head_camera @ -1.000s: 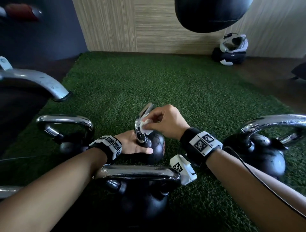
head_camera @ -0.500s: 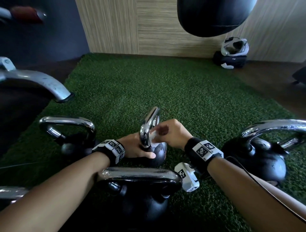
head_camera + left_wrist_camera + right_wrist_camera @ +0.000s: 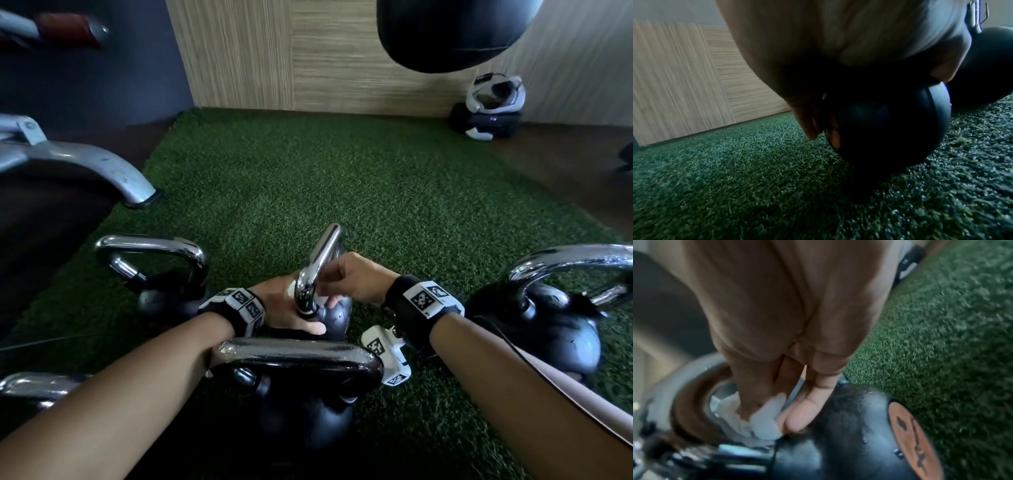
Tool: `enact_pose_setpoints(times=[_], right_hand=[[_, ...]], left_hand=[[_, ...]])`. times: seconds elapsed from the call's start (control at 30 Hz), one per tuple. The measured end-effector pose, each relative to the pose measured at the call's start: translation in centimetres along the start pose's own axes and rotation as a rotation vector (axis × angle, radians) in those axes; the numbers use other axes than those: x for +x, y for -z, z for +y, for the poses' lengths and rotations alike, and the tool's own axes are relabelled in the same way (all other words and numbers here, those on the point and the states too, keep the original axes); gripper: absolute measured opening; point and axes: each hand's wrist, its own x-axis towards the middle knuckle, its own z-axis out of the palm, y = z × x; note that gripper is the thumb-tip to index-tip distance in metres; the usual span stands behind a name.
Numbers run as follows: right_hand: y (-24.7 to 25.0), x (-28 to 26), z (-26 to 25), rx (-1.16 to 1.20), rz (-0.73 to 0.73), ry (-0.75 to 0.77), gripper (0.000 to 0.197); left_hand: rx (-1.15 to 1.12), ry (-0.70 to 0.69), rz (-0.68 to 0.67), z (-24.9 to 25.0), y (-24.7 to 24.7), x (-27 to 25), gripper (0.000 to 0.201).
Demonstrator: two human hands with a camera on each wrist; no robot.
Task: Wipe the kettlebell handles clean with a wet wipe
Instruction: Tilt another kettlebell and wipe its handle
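A small black kettlebell [image 3: 337, 320] with a chrome handle [image 3: 323, 257] stands on the turf between my hands. My left hand [image 3: 287, 308] cups its ball from the left, thumb lying along the near side. In the left wrist view the fingers [image 3: 807, 126] wrap the dark ball [image 3: 890, 129]. My right hand [image 3: 347, 281] pinches a white wet wipe [image 3: 318, 303] against the foot of the handle. The right wrist view shows the crumpled wipe [image 3: 764, 418] pressed between fingertips and chrome, just above the ball [image 3: 838, 443].
Bigger kettlebells stand around: one left [image 3: 171, 291], one right under my forearms [image 3: 301, 394], one right [image 3: 548, 325]. A grey machine leg [image 3: 102, 168] reaches in from the left. A black bag [image 3: 452, 31] hangs overhead. Green turf [image 3: 342, 178] stretches ahead.
My right hand has slid the wipe down the handle, from its upper bend to its foot at the ball. The left hand has kept its hold on the ball.
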Motion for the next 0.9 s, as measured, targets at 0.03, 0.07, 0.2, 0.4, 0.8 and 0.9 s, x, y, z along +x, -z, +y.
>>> enact_pose_setpoints(times=[0.03, 0.07, 0.2, 0.4, 0.8, 0.9], right_hand=[[0.1, -0.1, -0.1, 0.042, -0.013, -0.018, 0.015], [0.1, -0.3, -0.2, 0.121, -0.031, -0.047, 0.015], [0.5, -1.3, -0.2, 0.516, -0.073, -0.132, 0.016], [0.6, -0.4, -0.5, 0.667, 0.117, -0.125, 0.021], [0.4, 1.2, 0.5, 0.542, 0.489, -0.029, 0.023], [0.1, 1.2, 0.5, 0.460, 0.585, 0.031, 0.028]], left_hand=[[0.004, 0.010, -0.011, 0.0, 0.0, 0.0, 0.035], [0.035, 0.015, -0.022, -0.2, 0.0, 0.1, 0.037], [0.068, -0.014, -0.016, 0.1, 0.1, -0.4, 0.062], [-0.011, -0.055, 0.002, -0.3, 0.0, -0.2, 0.082], [-0.136, 0.057, 0.001, 0.0, -0.2, 0.3, 0.033], [-0.147, 0.059, 0.007, 0.2, -0.2, 0.1, 0.037]])
